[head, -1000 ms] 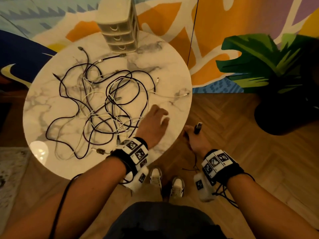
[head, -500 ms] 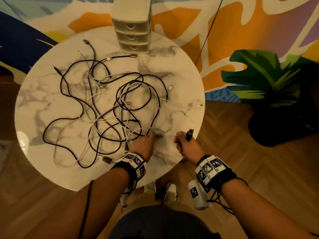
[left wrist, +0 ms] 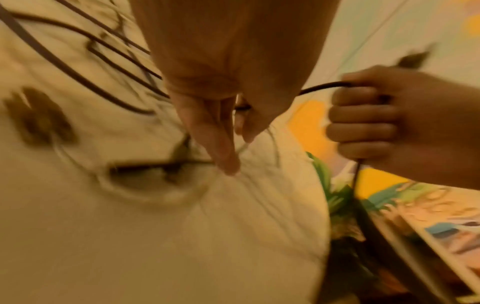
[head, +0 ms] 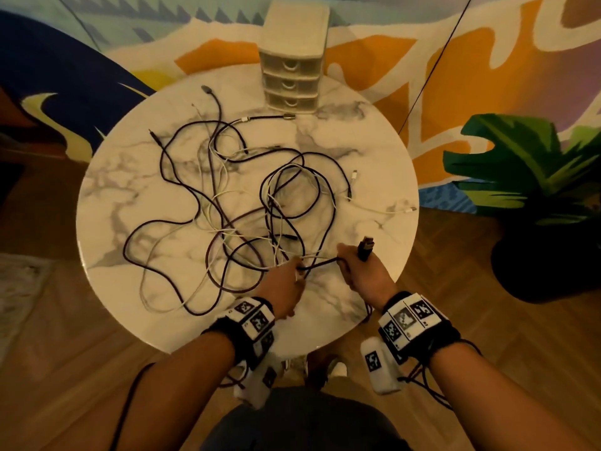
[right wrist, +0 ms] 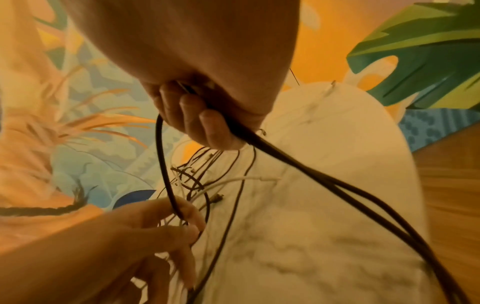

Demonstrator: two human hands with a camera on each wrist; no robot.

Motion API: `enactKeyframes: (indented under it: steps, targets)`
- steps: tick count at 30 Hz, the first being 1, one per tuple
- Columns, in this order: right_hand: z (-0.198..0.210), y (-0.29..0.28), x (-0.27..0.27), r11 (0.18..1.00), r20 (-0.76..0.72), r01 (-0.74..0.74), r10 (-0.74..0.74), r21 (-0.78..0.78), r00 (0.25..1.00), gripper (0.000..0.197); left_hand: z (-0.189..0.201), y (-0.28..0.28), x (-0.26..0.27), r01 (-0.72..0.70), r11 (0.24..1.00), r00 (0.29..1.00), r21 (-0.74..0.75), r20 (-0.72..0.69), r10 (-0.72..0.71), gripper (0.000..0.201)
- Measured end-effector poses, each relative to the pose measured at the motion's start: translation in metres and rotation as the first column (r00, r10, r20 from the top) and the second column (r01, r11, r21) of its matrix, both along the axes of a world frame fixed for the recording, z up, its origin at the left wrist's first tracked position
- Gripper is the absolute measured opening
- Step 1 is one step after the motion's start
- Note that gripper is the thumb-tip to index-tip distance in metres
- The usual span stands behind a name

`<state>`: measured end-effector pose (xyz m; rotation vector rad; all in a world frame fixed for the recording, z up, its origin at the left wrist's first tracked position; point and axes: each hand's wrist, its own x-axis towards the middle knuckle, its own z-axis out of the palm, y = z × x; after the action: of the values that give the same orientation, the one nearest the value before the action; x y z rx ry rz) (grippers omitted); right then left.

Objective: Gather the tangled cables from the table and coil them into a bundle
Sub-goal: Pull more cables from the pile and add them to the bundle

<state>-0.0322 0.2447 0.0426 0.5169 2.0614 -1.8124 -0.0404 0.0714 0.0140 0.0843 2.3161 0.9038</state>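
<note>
The tangled cables (head: 234,203) lie spread on the table (head: 107,203), mostly left of and beyond the left hand (head: 283,288), which pinches a dark cable (head: 320,264) near its fingertips. The right hand (head: 361,275), just beside, is closed around the same cable — its plug (head: 365,249) stands above the fist. Gathering seems only started; next, probably, more cable must be drawn across into loops.

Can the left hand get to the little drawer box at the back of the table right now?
Probably not right away. The left hand pinches a dark cable near the table's front edge, and the drawer box stands at the far edge, beyond the cable tangle.
</note>
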Motion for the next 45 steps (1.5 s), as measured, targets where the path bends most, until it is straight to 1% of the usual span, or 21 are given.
enactKeyframes:
  steps: [1,3,6,7,9,11,13,16,18,19,21,22,24,26,28,30,32,36,38,42,45]
  targets:
    - [0.005,-0.002,0.0,0.998,-0.017,0.045,-0.046,-0.04,0.999,0.044,0.0,-0.01,-0.012,-0.026,0.999,1.0,-0.032,-0.01,0.026,0.021]
    - [0.016,0.001,-0.002,0.976,-0.04,0.158,-0.166,-0.147,0.985,0.042,0.006,-0.025,-0.046,-0.119,0.983,0.976,-0.139,-0.197,0.09,0.022]
    - [0.025,0.017,0.0,0.945,-0.096,0.255,-0.279,-0.204,0.956,0.043,0.021,-0.037,-0.085,-0.264,0.957,0.854,-0.119,-0.491,0.175,0.025]
    - [0.025,0.024,0.002,0.929,-0.117,0.303,-0.332,-0.213,0.936,0.042,0.023,-0.039,-0.087,-0.261,0.957,0.847,-0.127,-0.506,0.164,0.025]
    - [0.017,0.038,0.008,0.881,-0.108,0.422,-0.451,-0.212,0.886,0.042,0.012,-0.04,-0.08,-0.18,0.961,0.908,-0.211,-0.411,0.08,0.024]
    - [0.001,0.051,0.015,0.839,-0.044,0.528,-0.537,-0.129,0.843,0.041,0.0,-0.042,-0.069,-0.108,0.957,0.958,-0.27,-0.285,0.027,0.024]
    - [-0.01,0.06,0.021,0.836,-0.024,0.547,-0.546,0.046,0.837,0.039,0.001,-0.042,-0.068,-0.136,0.964,0.94,-0.227,-0.336,0.054,0.023]
    - [-0.012,0.067,0.021,0.766,-0.218,0.576,-0.533,0.285,0.817,0.029,0.015,-0.036,-0.066,-0.168,0.976,0.834,-0.135,-0.548,0.068,0.023]
    - [0.004,0.055,0.014,0.727,-0.427,0.627,-0.49,0.281,0.76,0.025,0.02,-0.032,-0.058,-0.123,0.98,0.832,-0.156,-0.555,0.016,0.025]
    - [0.013,0.043,0.01,0.759,-0.497,0.594,-0.419,0.267,0.76,0.025,0.021,-0.03,-0.054,-0.101,0.979,0.853,-0.176,-0.523,-0.007,0.026]
    - [0.022,0.012,0.001,0.873,-0.508,0.357,-0.153,0.332,0.847,0.026,0.021,-0.023,-0.047,-0.078,0.982,0.888,-0.172,-0.46,-0.01,0.026]
    - [0.02,-0.003,-0.003,0.886,-0.435,0.18,0.027,0.428,0.9,0.029,0.022,-0.018,-0.044,-0.074,0.987,0.899,-0.146,-0.438,0.003,0.024]
    - [0.01,-0.026,-0.014,0.812,-0.212,-0.131,0.299,0.569,0.93,0.031,0.028,-0.009,-0.039,-0.079,0.995,0.92,-0.054,-0.389,0.052,0.02]
    - [0.006,-0.036,-0.021,0.805,-0.052,-0.271,0.349,0.527,0.936,0.027,0.033,-0.003,-0.033,-0.136,0.988,0.957,0.066,-0.248,0.149,0.017]
    - [0.004,-0.035,-0.022,0.84,-0.039,-0.277,0.333,0.467,0.942,0.028,0.028,-0.007,-0.031,-0.182,0.978,0.978,0.102,-0.082,0.191,0.015]
    - [0.006,-0.025,-0.021,0.877,-0.154,-0.18,0.273,0.445,0.95,0.03,0.019,-0.019,-0.039,-0.156,0.987,0.987,0.03,-0.034,0.157,0.014]
    - [0.012,-0.009,-0.024,0.926,-0.279,-0.037,0.151,0.376,0.948,0.027,0.017,-0.032,-0.062,-0.171,0.985,0.979,-0.03,-0.12,0.166,0.017]
    - [0.024,0.023,-0.029,0.952,-0.369,0.113,-0.001,0.283,0.93,0.034,0.04,-0.035,-0.114,-0.211,0.974,0.884,0.084,-0.408,0.227,0.015]
    - [0.025,0.035,-0.026,0.932,-0.384,0.153,-0.016,0.329,0.923,0.035,0.032,-0.029,-0.121,-0.17,0.983,0.887,0.071,-0.424,0.184,0.012]
    - [0.0,0.059,-0.019,0.887,-0.092,0.091,-0.054,0.453,0.994,0.035,0.002,-0.027,-0.105,-0.075,0.977,0.98,-0.199,-0.194,0.036,0.022]
    - [-0.013,0.074,-0.012,0.863,-0.012,0.101,-0.109,0.496,0.994,0.03,0.022,-0.018,-0.099,-0.12,0.978,0.909,-0.169,-0.415,0.04,0.023]
